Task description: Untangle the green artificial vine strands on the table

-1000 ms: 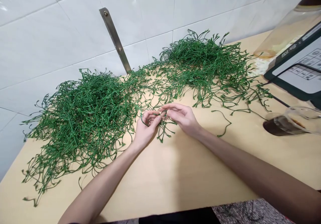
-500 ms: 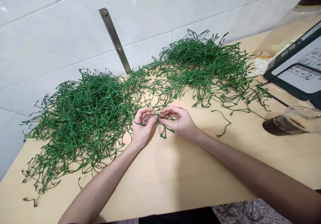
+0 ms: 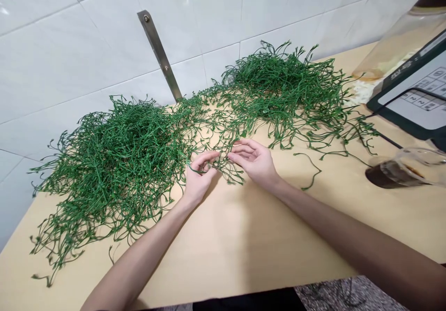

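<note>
The right hand (image 3: 258, 164) has just moved a little away from the left hand (image 3: 199, 178), and one can't tell if it pinches anything. The left hand is curled on a small green bunch (image 3: 226, 166) between both hands, over the table (image 3: 223, 241), so the left one seems to do most of the holding.

Bare forearms (image 3: 149, 250) angled inward, left hand (image 3: 200, 176) curled, right hand (image 3: 257, 164) near it, fingers (image 3: 245, 149) bent
</note>
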### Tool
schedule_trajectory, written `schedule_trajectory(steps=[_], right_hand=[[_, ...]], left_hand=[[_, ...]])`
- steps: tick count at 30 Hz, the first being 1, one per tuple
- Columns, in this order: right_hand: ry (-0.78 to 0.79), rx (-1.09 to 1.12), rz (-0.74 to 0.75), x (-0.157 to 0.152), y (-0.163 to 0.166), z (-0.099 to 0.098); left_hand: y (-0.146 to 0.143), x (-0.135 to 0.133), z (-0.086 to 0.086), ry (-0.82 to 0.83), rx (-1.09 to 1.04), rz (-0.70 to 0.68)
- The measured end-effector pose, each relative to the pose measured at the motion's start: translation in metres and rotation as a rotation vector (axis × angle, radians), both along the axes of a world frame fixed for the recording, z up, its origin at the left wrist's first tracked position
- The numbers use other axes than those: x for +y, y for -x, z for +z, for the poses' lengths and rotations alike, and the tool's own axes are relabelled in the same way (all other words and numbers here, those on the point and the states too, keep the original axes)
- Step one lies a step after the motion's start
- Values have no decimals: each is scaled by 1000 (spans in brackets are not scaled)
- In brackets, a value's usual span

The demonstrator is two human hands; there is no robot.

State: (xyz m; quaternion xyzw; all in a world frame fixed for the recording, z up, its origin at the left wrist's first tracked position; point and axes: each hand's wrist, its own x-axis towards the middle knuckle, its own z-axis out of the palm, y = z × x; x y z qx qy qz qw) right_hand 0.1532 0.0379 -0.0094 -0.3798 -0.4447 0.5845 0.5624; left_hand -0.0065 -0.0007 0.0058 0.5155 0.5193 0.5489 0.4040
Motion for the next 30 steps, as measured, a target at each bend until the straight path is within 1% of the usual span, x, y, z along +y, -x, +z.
schedule_trajectory(steps=[5, 7, 10, 15, 21, 25, 30], right_hand=[[53, 56, 26, 1, -2, 3], [59, 59, 49, 0, -2, 5], [53, 37, 73, 0, -3, 5], [-8, -8, 75, 1, -3, 2], [-25, -31, 135, 0, -3, 2], [-47, -27, 139, 0, -3, 0], [-32, -28, 158, 1, -3, -1]], left_hand=[[-3, -1, 1, 33, -65, -108], [-4, -1, 1, 52, -73, -131], [-5, -1, 1, 92, -68, -128], [-4, -1, 1, 75, -71, -124], [-5, -4, -1, 60, 38, -124], [-5, -3, -4, 72, 12, -96], [-7, -3, 1, 96, -63, -137]])
